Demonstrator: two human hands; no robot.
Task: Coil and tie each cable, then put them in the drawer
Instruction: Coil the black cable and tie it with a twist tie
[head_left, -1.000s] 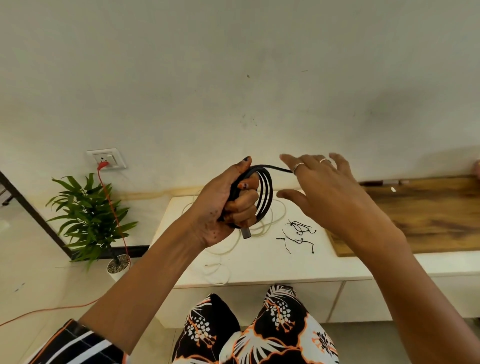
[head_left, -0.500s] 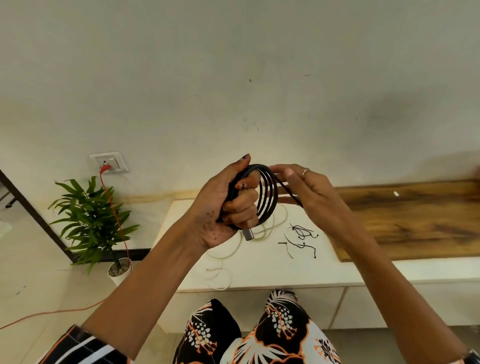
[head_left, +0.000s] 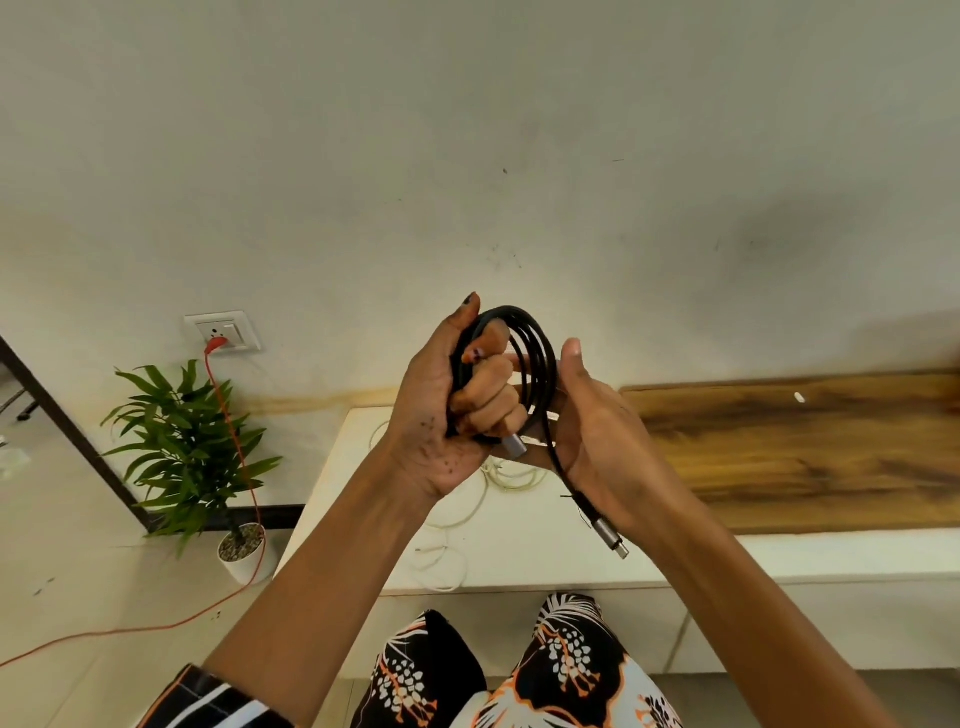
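Note:
My left hand (head_left: 457, 410) grips a coiled black cable (head_left: 535, 358) held up in front of me, fingers curled round the loops. One silver plug (head_left: 514, 446) sticks out below that fist. My right hand (head_left: 597, 431) cups the coil from the right, with the loose tail running down across its palm to a second silver plug (head_left: 610, 538). A white cable (head_left: 467, 514) lies loose on the white cabinet top (head_left: 519, 551) beneath my hands. The black ties on the cabinet are hidden behind my right hand.
A wooden board (head_left: 805, 452) lies on the cabinet at the right. Drawer fronts (head_left: 789, 623) show below the top, closed. A potted plant (head_left: 192, 452) stands on the floor at the left, with a red cord (head_left: 228, 415) running from a wall socket (head_left: 223, 332).
My right hand has swung down and under the coil, turning palm up, and brought the last tail of black cable round. The end plug now hangs over its wrist.

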